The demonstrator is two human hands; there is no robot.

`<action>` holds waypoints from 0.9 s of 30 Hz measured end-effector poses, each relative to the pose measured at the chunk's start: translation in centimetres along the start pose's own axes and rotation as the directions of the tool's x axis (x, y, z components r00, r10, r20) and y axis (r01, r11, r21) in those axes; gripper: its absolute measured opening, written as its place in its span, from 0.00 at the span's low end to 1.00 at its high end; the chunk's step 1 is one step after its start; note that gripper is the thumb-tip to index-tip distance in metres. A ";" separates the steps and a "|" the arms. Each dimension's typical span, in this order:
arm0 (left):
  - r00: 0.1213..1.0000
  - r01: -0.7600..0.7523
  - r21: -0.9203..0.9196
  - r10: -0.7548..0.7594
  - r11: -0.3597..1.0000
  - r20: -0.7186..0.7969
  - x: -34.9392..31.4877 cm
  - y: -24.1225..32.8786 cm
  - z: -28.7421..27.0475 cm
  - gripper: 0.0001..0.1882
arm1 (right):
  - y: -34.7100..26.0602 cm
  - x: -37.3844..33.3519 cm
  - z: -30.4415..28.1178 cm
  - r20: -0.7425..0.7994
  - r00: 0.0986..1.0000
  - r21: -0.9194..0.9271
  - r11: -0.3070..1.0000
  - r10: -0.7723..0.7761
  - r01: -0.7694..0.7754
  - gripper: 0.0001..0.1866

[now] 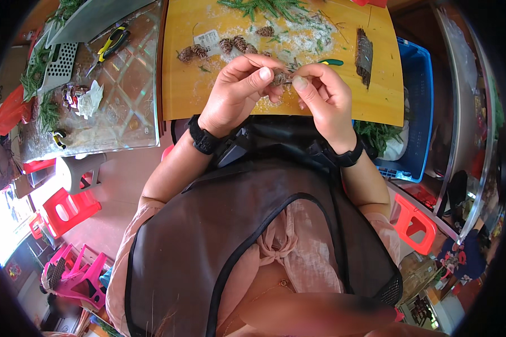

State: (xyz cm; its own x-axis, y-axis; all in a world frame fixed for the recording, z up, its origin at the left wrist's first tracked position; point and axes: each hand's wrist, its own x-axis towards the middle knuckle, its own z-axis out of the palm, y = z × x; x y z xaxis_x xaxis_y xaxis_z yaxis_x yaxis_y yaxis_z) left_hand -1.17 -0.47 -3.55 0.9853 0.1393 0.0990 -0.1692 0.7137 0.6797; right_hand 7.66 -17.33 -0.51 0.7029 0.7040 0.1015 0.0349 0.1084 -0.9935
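Note:
Over the near edge of the yellow table [376, 106], my two hands meet at a small brown pine cone [279, 78]. My left hand [230, 92] pinches the cone between thumb and fingers. My right hand [329, 104] pinches at the cone's right side, where a thin dark strand, perhaps wire, shows; its fingers partly hide it. Several more pine cones [240, 44] lie on the table beyond my left hand, near a white label [208, 38]. A green-handled tool [331, 62] sits just past my right hand, its other end hidden.
Green fir sprigs [264, 7] and white flakes [303, 39] cover the far tabletop. A dark bundle of thin strips [364, 59] lies at right. Beside the table stands a blue crate [421, 112] with greenery. On the left glass-topped table are yellow-black pliers [113, 44]. Red stools [70, 212] stand behind.

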 end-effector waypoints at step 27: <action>1.000 0.027 0.209 -0.029 0.977 0.005 -0.3 -0.3 0.6 0.12 | -0.7 0.6 -2.0 0.089 0.996 -0.163 0.986 -0.017 0.031 0.04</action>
State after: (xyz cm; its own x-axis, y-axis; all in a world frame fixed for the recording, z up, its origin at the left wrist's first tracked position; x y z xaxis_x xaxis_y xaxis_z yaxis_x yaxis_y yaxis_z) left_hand -1.41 -1.12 -3.36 0.9899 0.1151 0.0827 -0.1333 0.5579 0.8191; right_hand 9.46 -18.43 0.15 0.6365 0.7615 0.1227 0.1720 0.0149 -0.9850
